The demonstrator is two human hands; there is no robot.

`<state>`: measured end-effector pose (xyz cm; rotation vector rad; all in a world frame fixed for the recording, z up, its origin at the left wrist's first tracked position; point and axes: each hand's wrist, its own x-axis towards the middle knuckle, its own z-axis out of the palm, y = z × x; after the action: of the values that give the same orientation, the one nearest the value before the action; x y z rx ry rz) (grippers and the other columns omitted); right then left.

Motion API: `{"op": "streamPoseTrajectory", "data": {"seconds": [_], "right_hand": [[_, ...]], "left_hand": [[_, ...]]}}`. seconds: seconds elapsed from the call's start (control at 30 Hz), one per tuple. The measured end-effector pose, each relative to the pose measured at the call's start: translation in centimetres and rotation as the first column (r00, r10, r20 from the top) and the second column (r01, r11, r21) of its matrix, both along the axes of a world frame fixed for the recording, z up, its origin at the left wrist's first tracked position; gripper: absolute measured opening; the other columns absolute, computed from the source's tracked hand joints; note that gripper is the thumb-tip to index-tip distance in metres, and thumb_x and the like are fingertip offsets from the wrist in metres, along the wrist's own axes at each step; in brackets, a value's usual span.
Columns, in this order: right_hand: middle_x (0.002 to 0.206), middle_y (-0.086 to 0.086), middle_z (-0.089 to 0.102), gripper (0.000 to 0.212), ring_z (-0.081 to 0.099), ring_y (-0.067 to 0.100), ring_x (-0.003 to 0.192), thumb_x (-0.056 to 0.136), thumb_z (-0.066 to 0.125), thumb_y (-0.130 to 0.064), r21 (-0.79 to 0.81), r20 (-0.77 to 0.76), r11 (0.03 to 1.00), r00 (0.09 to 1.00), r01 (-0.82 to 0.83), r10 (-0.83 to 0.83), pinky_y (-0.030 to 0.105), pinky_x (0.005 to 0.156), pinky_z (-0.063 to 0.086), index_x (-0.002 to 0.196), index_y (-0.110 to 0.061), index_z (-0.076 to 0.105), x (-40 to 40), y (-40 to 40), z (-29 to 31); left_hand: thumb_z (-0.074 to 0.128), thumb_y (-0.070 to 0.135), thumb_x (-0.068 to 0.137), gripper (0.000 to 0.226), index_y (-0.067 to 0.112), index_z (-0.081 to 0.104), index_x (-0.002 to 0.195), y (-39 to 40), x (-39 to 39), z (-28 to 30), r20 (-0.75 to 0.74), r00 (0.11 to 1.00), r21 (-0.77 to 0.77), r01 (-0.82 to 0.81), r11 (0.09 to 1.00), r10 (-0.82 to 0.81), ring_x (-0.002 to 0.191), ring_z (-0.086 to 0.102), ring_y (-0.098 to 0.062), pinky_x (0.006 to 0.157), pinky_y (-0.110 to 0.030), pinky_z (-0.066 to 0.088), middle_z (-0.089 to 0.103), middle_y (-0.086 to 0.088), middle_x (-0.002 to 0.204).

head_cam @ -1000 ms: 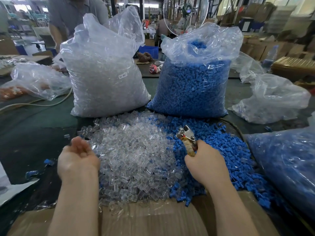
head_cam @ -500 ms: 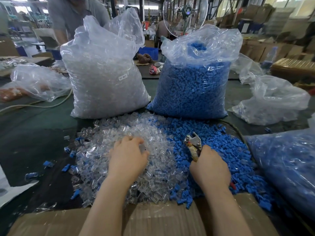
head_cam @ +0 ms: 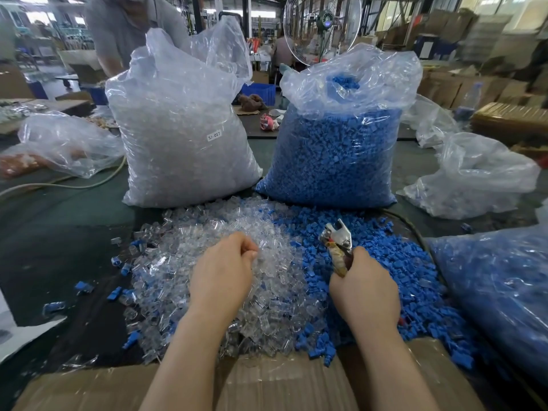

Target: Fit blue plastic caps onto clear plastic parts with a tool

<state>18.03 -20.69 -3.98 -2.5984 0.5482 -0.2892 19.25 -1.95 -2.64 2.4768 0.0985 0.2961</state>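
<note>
Clear plastic parts (head_cam: pixel 207 262) heaped under my left hand (head_cam: pixel 222 271); fingers, flat half a second ago, now curl, picking one. Right hand (head_cam: pixel 364 289) grips metal plier-like tool (head_cam: pixel 338 241) over loose blue plastic caps (head_cam: pixel 394 262). Fitting comes next.

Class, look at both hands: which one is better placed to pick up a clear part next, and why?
The left hand. It is over the pile of clear parts with fingertips curled at the pieces, while the right hand is busy gripping the tool over the blue caps.
</note>
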Motion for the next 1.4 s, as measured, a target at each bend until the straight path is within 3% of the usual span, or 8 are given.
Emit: {"op": "streamPoseTrajectory", "data": {"seconds": [0.1, 0.27, 0.4, 0.5, 0.7, 0.9, 1.03, 1.4], "right_hand": [[0.072, -0.010, 0.048, 0.017, 0.041, 0.009, 0.061, 0.085, 0.060, -0.027, 0.104, 0.055, 0.994, 0.998, -0.026, 0.021, 0.031, 0.058, 0.035, 0.091, -0.027, 0.044, 0.0, -0.1, -0.1], [0.073, -0.015, 0.053, 0.014, 0.048, 0.006, 0.066, 0.086, 0.058, -0.026, 0.241, 0.123, 0.966, 0.990, -0.095, 0.067, 0.032, 0.060, 0.038, 0.081, -0.031, 0.046, 0.3, 0.0, -0.1], [0.072, -0.007, 0.062, 0.010, 0.057, 0.017, 0.065, 0.086, 0.062, -0.027, 0.387, 0.207, 0.908, 0.975, -0.162, 0.085, 0.033, 0.057, 0.044, 0.079, -0.028, 0.055, 0.1, 0.2, -0.1], [0.070, -0.004, 0.064, 0.007, 0.057, 0.018, 0.063, 0.085, 0.067, -0.025, 0.479, 0.276, 0.847, 0.956, -0.230, 0.103, 0.037, 0.059, 0.047, 0.080, -0.027, 0.062, 0.1, 0.5, 0.3], [0.075, -0.007, 0.066, 0.011, 0.062, 0.013, 0.072, 0.085, 0.073, -0.026, 0.537, 0.330, 0.801, 0.940, -0.266, 0.091, 0.040, 0.071, 0.053, 0.083, -0.027, 0.062, 0.0, 1.0, 0.8], [0.077, -0.023, 0.068, 0.014, 0.062, -0.004, 0.070, 0.085, 0.075, -0.018, 0.578, 0.426, 0.723, 0.896, -0.379, 0.129, 0.010, 0.060, 0.046, 0.082, -0.028, 0.066, -0.2, 1.1, 1.4], [0.074, -0.018, 0.069, 0.017, 0.061, -0.004, 0.065, 0.085, 0.074, -0.009, 0.616, 0.469, 0.649, 0.870, -0.446, 0.153, 0.008, 0.059, 0.046, 0.083, -0.026, 0.068, -0.6, 1.4, 1.6], [0.075, -0.013, 0.069, 0.022, 0.061, -0.001, 0.065, 0.086, 0.072, -0.007, 0.567, 0.597, 0.609, 0.786, -0.554, 0.158, 0.012, 0.061, 0.048, 0.084, -0.028, 0.067, -0.8, 2.4, 1.7]], "left_hand": [[0.054, 0.025, 0.100, 0.011, 0.030, 0.059, 0.092, -0.2, 0.1, -0.1, 0.070, 0.997, -0.063, -0.009, 0.998, 0.014, 0.065, 0.058, -0.003, 0.064, -0.032, 0.055, 0.063, 0.015, 0.076], [0.055, 0.018, 0.099, 0.018, 0.034, 0.060, 0.092, -0.6, -0.1, 0.5, 0.132, 0.991, -0.373, 0.037, 0.927, 0.013, 0.065, 0.067, 0.001, 0.049, -0.017, 0.050, 0.066, 0.011, 0.076], [0.052, 0.007, 0.100, 0.026, 0.026, 0.068, 0.094, -0.8, -0.2, 1.3, 0.053, 0.998, -0.666, 0.070, 0.743, -0.046, 0.072, 0.072, -0.007, 0.060, -0.020, 0.057, 0.072, 0.009, 0.074], [0.053, 0.001, 0.098, 0.024, 0.016, 0.071, 0.096, -0.9, -0.3, 1.8, 0.001, 0.992, -0.783, 0.081, 0.617, -0.130, 0.077, 0.074, -0.011, 0.064, -0.017, 0.056, 0.076, 0.001, 0.078], [0.065, -0.002, 0.088, 0.021, 0.013, 0.072, 0.102, -0.7, -0.5, 2.2, 0.008, 0.978, -0.869, 0.111, 0.483, -0.209, 0.083, 0.074, -0.014, 0.070, -0.019, 0.056, 0.077, -0.003, 0.086], [0.074, 0.016, 0.082, 0.011, 0.014, 0.075, 0.094, -0.8, -0.5, 2.2, -0.012, 0.981, -0.861, 0.089, 0.500, -0.195, 0.074, 0.071, -0.008, 0.067, -0.017, 0.055, 0.077, -0.001, 0.082], [0.078, 0.029, 0.076, 0.023, 0.010, 0.073, 0.087, -1.2, -0.6, 2.3, -0.013, 0.984, -0.840, 0.085, 0.535, -0.176, 0.078, 0.074, -0.014, 0.068, -0.021, 0.056, 0.077, -0.004, 0.079], [0.075, 0.003, 0.083, 0.008, 0.006, 0.070, 0.089, -2.8, -1.0, 2.4, 0.033, 0.994, -0.863, 0.083, 0.499, -0.108, 0.068, 0.074, -0.016, 0.059, -0.019, 0.056, 0.075, -0.009, 0.073]]}}
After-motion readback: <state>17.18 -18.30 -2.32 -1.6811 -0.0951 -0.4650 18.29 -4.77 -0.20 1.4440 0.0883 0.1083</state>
